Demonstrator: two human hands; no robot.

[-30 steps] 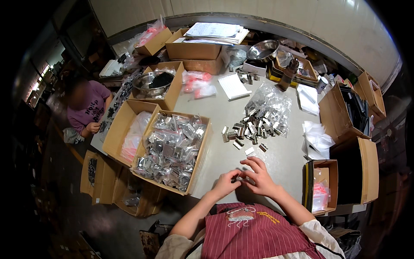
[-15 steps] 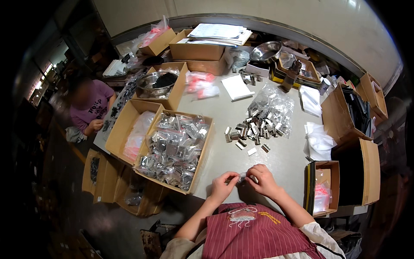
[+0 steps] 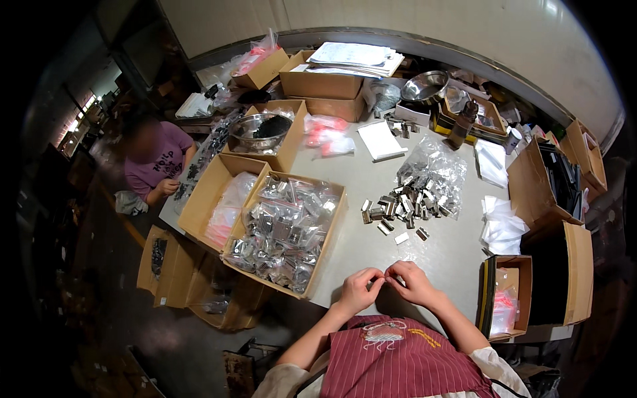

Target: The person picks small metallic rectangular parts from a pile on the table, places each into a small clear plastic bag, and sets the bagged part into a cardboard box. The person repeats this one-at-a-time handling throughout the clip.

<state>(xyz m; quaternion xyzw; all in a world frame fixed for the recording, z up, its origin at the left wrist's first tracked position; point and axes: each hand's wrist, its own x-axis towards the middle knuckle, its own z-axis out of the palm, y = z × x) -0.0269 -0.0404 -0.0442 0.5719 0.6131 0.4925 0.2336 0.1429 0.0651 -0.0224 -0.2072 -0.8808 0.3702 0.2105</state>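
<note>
Close in front of my apron, my left hand (image 3: pixel 361 289) and my right hand (image 3: pixel 413 284) meet with thumbs and fingers pinched together. Between them is what looks like a small clear plastic bag, almost wholly hidden by the fingers; its contents cannot be made out. Just beyond my hands lie loose metal clips (image 3: pixel 385 228), spilling from a large clear bag (image 3: pixel 442 163). To the left of my left hand stands a cardboard box (image 3: pixel 340 219) heaped with small clear bags of metal clips (image 3: pixel 285 229).
Left of the filled box is a carton of flat clear bags (image 3: pixel 232 199), with a metal bowl (image 3: pixel 249 140) behind. A small box of red-edged bags (image 3: pixel 505 308) stands at right, near white sheets (image 3: pixel 502 224). A co-worker (image 3: pixel 158 159) sits far left.
My hands have drawn closer together, and the clear piece that showed between them is now mostly covered by the fingers. The whole view has shifted slightly.
</note>
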